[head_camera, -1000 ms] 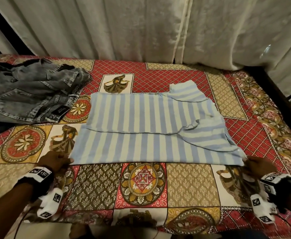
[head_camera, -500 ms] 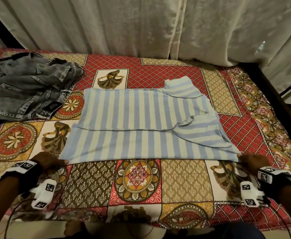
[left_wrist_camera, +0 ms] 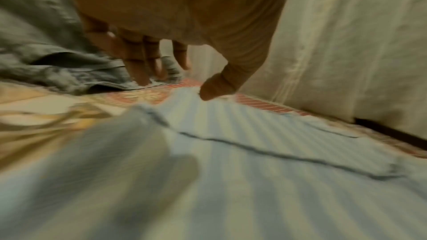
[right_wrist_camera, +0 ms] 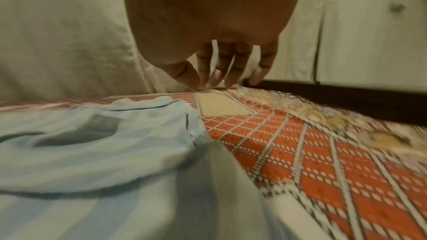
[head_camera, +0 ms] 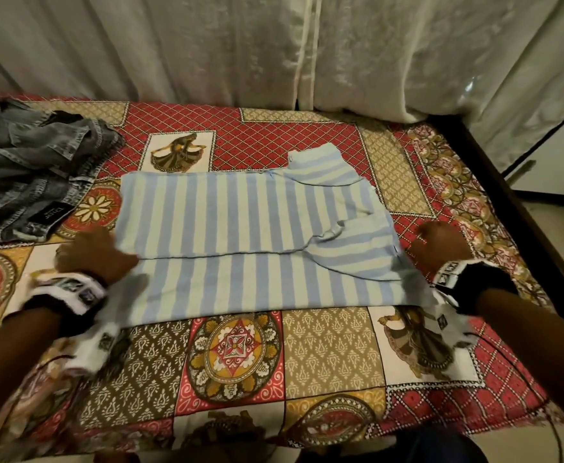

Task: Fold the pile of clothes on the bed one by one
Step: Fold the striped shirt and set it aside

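A blue and white striped shirt (head_camera: 240, 222) lies flat in the middle of the bed, its far half folded over and a sleeve (head_camera: 350, 255) laid across its right side. My left hand (head_camera: 97, 252) rests at the shirt's left edge beside the fold line. In the left wrist view its fingers (left_wrist_camera: 141, 72) point straight down and the thumb (left_wrist_camera: 212, 90) touches the striped cloth (left_wrist_camera: 231, 171). My right hand (head_camera: 440, 242) is just off the shirt's right edge, over the bedspread. In the right wrist view this hand (right_wrist_camera: 219, 78) has its fingers extended, and holds nothing beside the shirt (right_wrist_camera: 92, 134).
A heap of grey denim clothes (head_camera: 23, 168) lies at the far left of the bed, close to my left hand. The patterned bedspread (head_camera: 240, 355) covers the bed. White curtains (head_camera: 273, 45) hang behind it, and a dark bed frame (head_camera: 494, 182) runs along the right.
Both hands have left the shirt's near corners and moved forward along its sides to the level of the fold line. The shirt lies as before.
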